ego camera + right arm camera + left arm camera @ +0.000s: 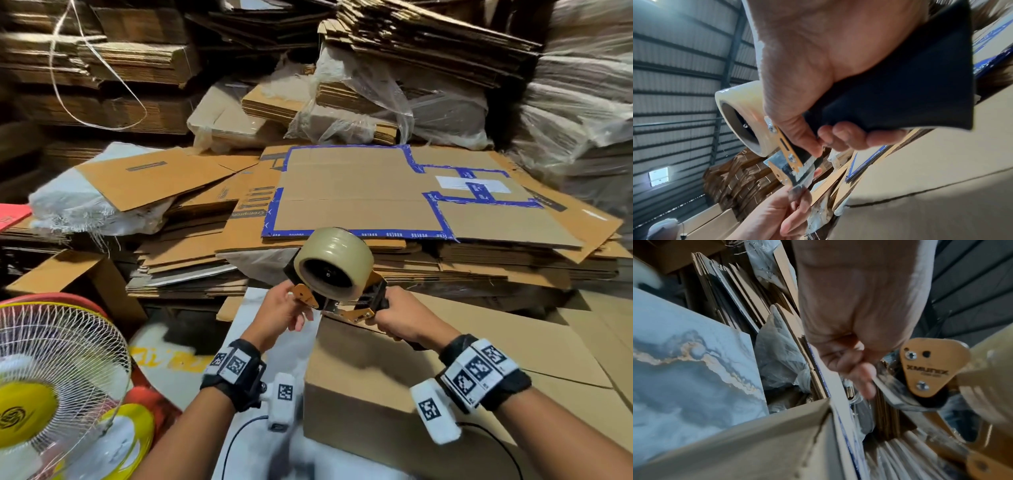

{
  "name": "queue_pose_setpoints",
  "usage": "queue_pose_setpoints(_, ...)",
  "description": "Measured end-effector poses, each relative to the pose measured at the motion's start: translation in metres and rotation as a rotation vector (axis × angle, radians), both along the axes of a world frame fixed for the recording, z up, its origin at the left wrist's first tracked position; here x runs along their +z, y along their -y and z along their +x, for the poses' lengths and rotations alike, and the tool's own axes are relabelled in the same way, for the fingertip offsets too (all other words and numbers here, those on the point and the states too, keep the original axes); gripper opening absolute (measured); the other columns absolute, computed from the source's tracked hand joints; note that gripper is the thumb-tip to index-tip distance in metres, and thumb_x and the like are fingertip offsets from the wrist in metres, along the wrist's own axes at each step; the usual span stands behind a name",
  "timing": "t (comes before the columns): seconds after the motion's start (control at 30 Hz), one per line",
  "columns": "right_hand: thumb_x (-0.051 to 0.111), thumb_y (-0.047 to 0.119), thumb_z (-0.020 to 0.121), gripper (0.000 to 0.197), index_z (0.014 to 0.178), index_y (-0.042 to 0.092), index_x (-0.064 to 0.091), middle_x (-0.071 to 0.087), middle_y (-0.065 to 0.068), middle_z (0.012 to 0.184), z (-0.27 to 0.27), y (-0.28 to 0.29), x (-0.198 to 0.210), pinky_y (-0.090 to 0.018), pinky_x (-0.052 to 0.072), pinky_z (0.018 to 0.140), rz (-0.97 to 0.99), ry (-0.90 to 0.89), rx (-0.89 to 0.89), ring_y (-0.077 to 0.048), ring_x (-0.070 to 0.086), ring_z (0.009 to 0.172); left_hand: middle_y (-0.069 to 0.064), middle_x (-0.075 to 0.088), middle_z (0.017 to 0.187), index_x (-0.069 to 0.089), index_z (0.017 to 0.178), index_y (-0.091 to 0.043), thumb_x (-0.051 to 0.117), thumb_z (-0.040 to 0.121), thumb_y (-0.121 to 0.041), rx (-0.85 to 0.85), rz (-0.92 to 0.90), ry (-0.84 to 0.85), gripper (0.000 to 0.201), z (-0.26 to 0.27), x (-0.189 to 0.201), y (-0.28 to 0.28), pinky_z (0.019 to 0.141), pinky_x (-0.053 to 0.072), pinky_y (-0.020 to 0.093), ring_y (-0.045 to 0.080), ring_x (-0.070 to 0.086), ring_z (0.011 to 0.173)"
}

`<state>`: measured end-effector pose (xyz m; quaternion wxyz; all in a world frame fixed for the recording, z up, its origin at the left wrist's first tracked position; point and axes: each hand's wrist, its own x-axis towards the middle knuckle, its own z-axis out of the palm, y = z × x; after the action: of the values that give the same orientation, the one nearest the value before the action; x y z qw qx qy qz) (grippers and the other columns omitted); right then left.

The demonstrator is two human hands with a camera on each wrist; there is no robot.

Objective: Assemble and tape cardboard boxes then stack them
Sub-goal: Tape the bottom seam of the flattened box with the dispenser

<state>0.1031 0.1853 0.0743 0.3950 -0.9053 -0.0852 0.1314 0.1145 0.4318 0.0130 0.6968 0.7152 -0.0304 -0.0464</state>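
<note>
Tape dispenser [337, 274] gripped in right hand [399, 320] just above box [370, 377] far edge; left hand [284, 308] pinching tape end [882, 386] beside it

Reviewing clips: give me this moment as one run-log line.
phase: taping prep | right hand: grips tape dispenser handle | left hand: pinches tape end | box: below, untaped
</note>
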Motion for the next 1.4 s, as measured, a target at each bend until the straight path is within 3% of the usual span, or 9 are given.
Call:
queue_pose_setpoints(0.17, 0.064, 0.008, 0.083, 0.012, 0.094, 0.003, 0.066, 0.056, -0.002, 0.062, 0.011, 0.007, 0.006, -0.029, 0.038, 0.05, -0.029, -0.076, -0.029, -0.018, 0.047, 0.054, 0.01, 0.054, 0.063, 0.056, 0.101, -0.016, 0.043, 0.102, 0.002, 0.016, 0.074, 0.135, 0.023, 0.012, -0.019, 0.006, 0.049, 0.029, 0.022, 0.012, 0.043, 0.052)
queue_pose_setpoints(0.37, 0.063, 0.008, 0.083, 0.008, 0.088, 0.002, 0.066, 0.055, 0.005, 0.052, 0.016, 0.016, -0.003, -0.031, 0.04, 0.052, -0.06, -0.091, -0.031, -0.017, 0.047, 0.05, 0.003, 0.055, 0.061, 0.06, 0.118, -0.028, 0.044, 0.106, -0.009, 0.156, 0.151, 0.221, 0.027, 0.022, -0.051, 0.007, 0.055, 0.037, 0.022, 0.014, 0.046, 0.056)
queue_pose_setpoints(0.5, 0.063, 0.013, 0.081, 0.022, 0.064, 0.026, 0.067, 0.054, 0.009, 0.046, 0.015, 0.022, 0.004, -0.026, 0.04, 0.051, -0.063, -0.108, -0.004, -0.011, 0.046, 0.045, 0.01, 0.055, 0.062, 0.058, 0.117, -0.045, 0.043, 0.107, -0.008, 0.154, 0.115, 0.187, 0.041, 0.021, -0.059, -0.003, 0.051, 0.043, 0.028, 0.02, 0.047, 0.053)
queue_pose_setpoints(0.7, 0.063, 0.026, 0.068, 0.009, 0.064, 0.023, 0.055, 0.057, 0.015, 0.044, 0.01, 0.023, 0.004, -0.019, 0.036, 0.051, -0.103, -0.089, 0.0, 0.002, 0.049, 0.041, 0.012, 0.05, 0.061, 0.061, 0.118, -0.023, 0.043, 0.108, -0.009, 0.127, 0.038, 0.173, 0.025, 0.019, -0.072, 0.007, 0.047, 0.039, 0.025, 0.018, 0.042, 0.047)
queue_pose_setpoints(0.93, 0.068, 0.028, 0.072, 0.017, 0.061, 0.021, 0.056, 0.057, 0.006, 0.058, 0.027, 0.03, -0.022, -0.025, 0.035, 0.052, -0.242, -0.092, -0.003, -0.013, 0.051, 0.056, -0.008, 0.059, 0.067, 0.049, 0.135, -0.031, 0.046, 0.107, -0.017, 0.06, 0.326, 0.205, 0.032, 0.022, -0.108, 0.017, 0.058, 0.041, 0.032, 0.019, 0.056, 0.063)
queue_pose_setpoints(1.03, 0.073, 0.022, 0.079, 0.014, 0.069, 0.019, 0.064, 0.063, 0.004, 0.063, 0.034, 0.036, -0.035, -0.025, 0.04, 0.054, -0.267, -0.102, -0.021, -0.015, 0.057, 0.061, -0.001, 0.07, 0.083, 0.038, 0.143, -0.035, 0.043, 0.104, -0.028, -0.007, 0.43, 0.217, 0.04, 0.02, -0.104, 0.033, 0.069, 0.052, 0.044, 0.024, 0.065, 0.077)
queue_pose_setpoints(1.17, 0.08, 0.035, 0.079, 0.02, 0.079, 0.018, 0.07, 0.068, 0.003, 0.069, 0.037, 0.042, -0.04, -0.026, 0.044, 0.059, -0.268, -0.091, -0.035, -0.014, 0.058, 0.063, 0.011, 0.063, 0.133, 0.03, 0.15, -0.03, 0.038, 0.105, -0.05, -0.037, 0.555, 0.094, 0.05, 0.026, -0.105, 0.031, 0.092, 0.051, 0.051, 0.035, 0.062, 0.115)
queue_pose_setpoints(1.27, 0.081, 0.036, 0.078, 0.022, 0.084, 0.018, 0.071, 0.068, 0.003, 0.071, 0.038, 0.044, -0.044, -0.025, 0.044, 0.059, -0.275, -0.095, -0.039, -0.015, 0.06, 0.066, 0.014, 0.058, 0.135, 0.042, 0.146, -0.014, 0.053, 0.103, -0.036, 0.037, 0.672, 0.07, 0.049, 0.021, -0.103, 0.026, 0.096, 0.048, 0.044, 0.035, 0.058, 0.119)
queue_pose_setpoints(1.4, 0.08, 0.035, 0.08, 0.019, 0.086, 0.021, 0.07, 0.069, 0.004, 0.076, 0.04, 0.043, -0.041, -0.024, 0.045, 0.06, -0.269, -0.107, -0.025, -0.013, 0.063, 0.07, 0.009, 0.067, 0.123, 0.065, 0.125, -0.006, 0.047, 0.105, -0.014, 0.289, 0.477, 0.157, 0.027, 0.008, -0.077, 0.03, 0.092, 0.044, 0.03, 0.024, 0.061, 0.114)
